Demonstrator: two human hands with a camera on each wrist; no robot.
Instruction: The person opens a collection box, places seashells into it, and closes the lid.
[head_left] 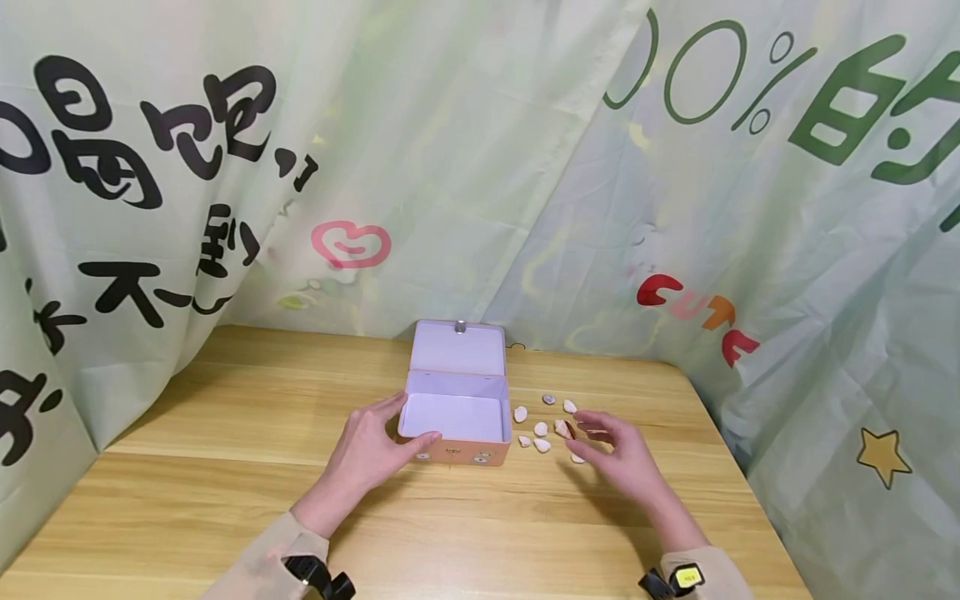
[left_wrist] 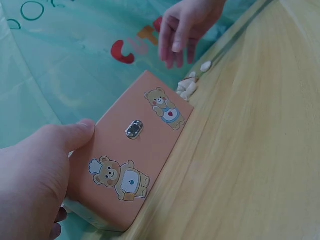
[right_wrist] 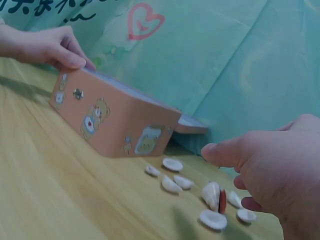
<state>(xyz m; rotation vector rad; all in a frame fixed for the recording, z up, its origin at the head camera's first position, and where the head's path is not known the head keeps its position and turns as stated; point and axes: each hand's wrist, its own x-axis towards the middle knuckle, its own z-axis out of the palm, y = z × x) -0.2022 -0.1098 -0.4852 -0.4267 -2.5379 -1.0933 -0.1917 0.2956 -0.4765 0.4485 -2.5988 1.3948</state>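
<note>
box (head_left: pixel 457 417) is open, lid (head_left: pixel 457 346) up, that part done; shells (head_left: pixel 542 446) lie out on the tabletop (head_left: pixel 487 533) beside it, none visible inside. left hand (head_left: pixel 366 442) grasps box corner; right hand (head_left: pixel 622 454), grip released, over shells, contact hard to tell.

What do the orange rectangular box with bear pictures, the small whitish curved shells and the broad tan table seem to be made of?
Orange rectangular box: probably satin painted tin, from its thin, smooth walls. Small whitish shells: natural shell, seemingly matte, judging by curved, ridged shapes. Broad tan table: wood or laminate, faintly glossy, by its grain and sheen.
</note>
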